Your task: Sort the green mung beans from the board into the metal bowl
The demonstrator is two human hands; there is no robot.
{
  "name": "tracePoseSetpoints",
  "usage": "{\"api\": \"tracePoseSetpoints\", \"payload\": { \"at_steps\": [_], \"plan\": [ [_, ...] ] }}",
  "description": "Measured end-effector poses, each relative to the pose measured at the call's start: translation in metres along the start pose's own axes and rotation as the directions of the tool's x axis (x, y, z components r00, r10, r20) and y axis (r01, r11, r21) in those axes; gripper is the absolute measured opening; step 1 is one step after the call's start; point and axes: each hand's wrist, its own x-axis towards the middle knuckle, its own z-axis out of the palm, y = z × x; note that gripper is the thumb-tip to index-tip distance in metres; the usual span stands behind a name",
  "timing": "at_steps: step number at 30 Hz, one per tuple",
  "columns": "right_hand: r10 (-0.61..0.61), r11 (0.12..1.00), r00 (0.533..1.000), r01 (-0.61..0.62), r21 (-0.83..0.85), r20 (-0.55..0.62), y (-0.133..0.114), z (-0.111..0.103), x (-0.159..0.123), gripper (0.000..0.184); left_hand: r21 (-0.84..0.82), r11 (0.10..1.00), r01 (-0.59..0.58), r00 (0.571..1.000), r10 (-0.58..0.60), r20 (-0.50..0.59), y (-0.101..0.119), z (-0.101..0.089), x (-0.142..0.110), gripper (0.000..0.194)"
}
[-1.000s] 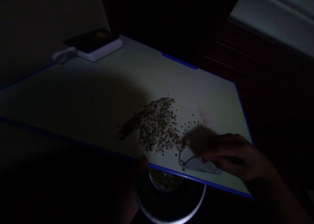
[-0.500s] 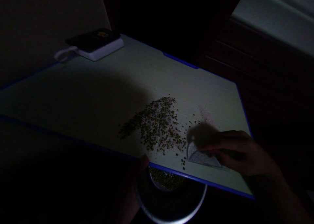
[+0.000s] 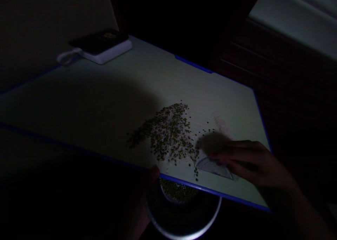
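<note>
My right hand [image 3: 244,161] pinches a clear half-round protractor [image 3: 214,168], its straight edge towards the board's front rim. Just left of it a spread heap of small green mung beans [image 3: 171,133] lies on a pale board [image 3: 158,73] with blue edging, and a few loose beans are near the protractor's tip. Beneath the front edge, a round metal bowl [image 3: 210,229] holds more green beans [image 3: 179,192]. At that bowl's left side is my left hand [image 3: 143,212], closed around it, thumb up at the board's edge; its other fingers are hidden in the dark.
On the board's far left corner rests a white block-like device with a dark top [image 3: 102,52] and a loop strap. A pale wall [image 3: 52,19] rises behind it. Dark wooden surfaces [image 3: 263,64] lie beyond the board. Light is very low.
My right hand and the protractor have slid slightly left, closer to the heap of beans. The left hand and bowl are almost unmoved.
</note>
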Motion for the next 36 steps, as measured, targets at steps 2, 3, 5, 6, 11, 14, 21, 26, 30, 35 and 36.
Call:
{"api": "tracePoseSetpoints", "payload": {
  "at_steps": [2, 3, 5, 6, 11, 14, 21, 26, 30, 35, 36],
  "plan": [
    [-0.004, 1.000, 1.000, 0.004, 0.022, 0.002, 0.000, 0.001, 0.000, 0.024, -0.018, 1.000, -0.011, 1.000, 0.010, -0.022, 0.001, 0.002, -0.002, 0.018],
    [-0.005, 1.000, 1.000, 0.005, 0.030, 0.003, 0.000, 0.001, 0.000, 0.024, -0.030, 1.000, -0.009, 0.999, 0.008, -0.035, 0.001, 0.004, -0.003, 0.016],
    [-0.006, 0.999, 1.000, 0.006, 0.034, 0.007, 0.000, 0.002, 0.000, 0.024, -0.049, 0.999, 0.010, 0.999, -0.012, -0.044, 0.002, 0.005, -0.006, 0.016],
    [-0.005, 0.999, 1.000, 0.004, 0.033, 0.010, 0.000, 0.002, 0.001, 0.024, -0.054, 0.998, 0.024, 0.999, -0.027, -0.041, 0.002, 0.006, -0.006, 0.017],
    [-0.006, 0.997, 1.000, 0.006, 0.074, 0.002, -0.002, 0.000, 0.000, 0.024, -0.025, 1.000, 0.008, 1.000, -0.008, -0.003, 0.002, 0.004, -0.007, 0.022],
    [0.008, 0.997, 1.000, -0.008, 0.079, -0.010, -0.004, -0.001, -0.001, 0.026, -0.017, 1.000, -0.023, 0.999, 0.022, -0.035, 0.002, 0.007, -0.010, 0.016],
    [-0.012, 0.999, 1.000, 0.012, 0.035, -0.007, -0.002, 0.000, 0.001, 0.028, -0.029, 1.000, 0.003, 0.994, 0.000, 0.106, 0.004, 0.010, -0.012, 0.021],
    [0.010, 1.000, 1.000, -0.010, -0.011, -0.016, -0.004, -0.001, 0.003, 0.029, -0.011, 1.000, 0.009, 0.997, -0.008, 0.076, 0.000, 0.000, -0.002, 0.021],
    [-0.012, 1.000, 1.000, 0.012, 0.022, 0.003, -0.003, 0.001, 0.002, 0.026, -0.057, 0.998, 0.010, 0.998, -0.006, 0.067, 0.000, 0.002, -0.001, 0.020],
    [-0.019, 0.998, 1.000, 0.018, 0.067, 0.009, -0.001, 0.003, 0.001, 0.025, -0.066, 0.997, 0.035, 0.997, -0.031, 0.064, 0.004, 0.010, -0.010, 0.014],
    [-0.022, 0.997, 1.000, 0.021, 0.071, 0.010, -0.001, 0.003, 0.000, 0.025, -0.068, 0.997, 0.035, 0.998, -0.031, 0.056, 0.005, 0.011, -0.012, 0.014]
  ]
}}
